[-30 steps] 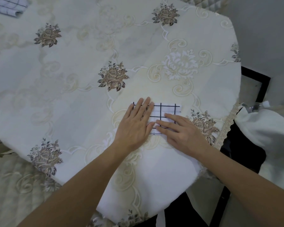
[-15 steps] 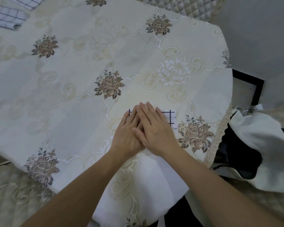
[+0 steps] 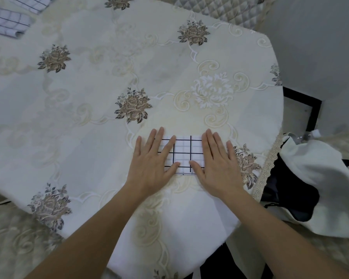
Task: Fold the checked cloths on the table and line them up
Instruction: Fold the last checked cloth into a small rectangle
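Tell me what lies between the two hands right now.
In the head view, only the folded checked cloth shows between the left hand and right hand, both pressing flat on it.

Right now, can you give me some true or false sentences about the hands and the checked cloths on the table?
1. Both hands lie flat on the folded checked cloth. True: the left hand and the right hand press its two ends with straight fingers.
2. The right hand is lifting the cloth off the table. False: the cloth lies flat on the flowered tablecloth.
3. More checked cloths lie at the far left of the table. True.
4. The folded cloth sits in the middle of the table. False: it is near the table's near right edge.
5. The checks are red. False: dark lines on white.
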### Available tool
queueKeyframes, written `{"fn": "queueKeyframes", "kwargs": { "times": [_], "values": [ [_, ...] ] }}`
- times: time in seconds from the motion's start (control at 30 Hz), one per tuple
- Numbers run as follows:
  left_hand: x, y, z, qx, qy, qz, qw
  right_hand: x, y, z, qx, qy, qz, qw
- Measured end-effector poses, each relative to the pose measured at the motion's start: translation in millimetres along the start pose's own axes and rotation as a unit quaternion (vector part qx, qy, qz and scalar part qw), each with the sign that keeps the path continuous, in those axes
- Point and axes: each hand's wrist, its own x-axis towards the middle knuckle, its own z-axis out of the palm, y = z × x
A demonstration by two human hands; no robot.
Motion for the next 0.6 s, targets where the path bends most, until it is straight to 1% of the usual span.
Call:
{"fn": "queueKeyframes", "kwargs": {
  "times": [0.1,0.2,0.33,0.47,0.6],
  "values": [
    [11.4,27.9,-6.9,-0.029,0.031,0.010,0.999,0.8,-2.3,-1.3,-0.007,0.002,0.006,1.000],
    [22.1,55.4,1.8,-0.039,0.020,0.045,0.998,0.4,-2.8,-3.2,0.004,-0.003,0.008,1.000],
    [21.6,31.6,9.6,-0.024,0.004,0.055,0.998,0.7,0.2,-2.6,0.002,-0.010,-0.007,1.000],
    [12.3,8.7,8.3,-0.019,0.009,0.034,0.999,-2.8,6.3,-3.0,-0.004,-0.014,-0.012,1.000],
    [12.1,9.0,10.0,-0.020,0.006,0.031,0.999,5.7,-10.2,-17.4,-0.033,-0.008,0.014,0.999]
  ]
}}
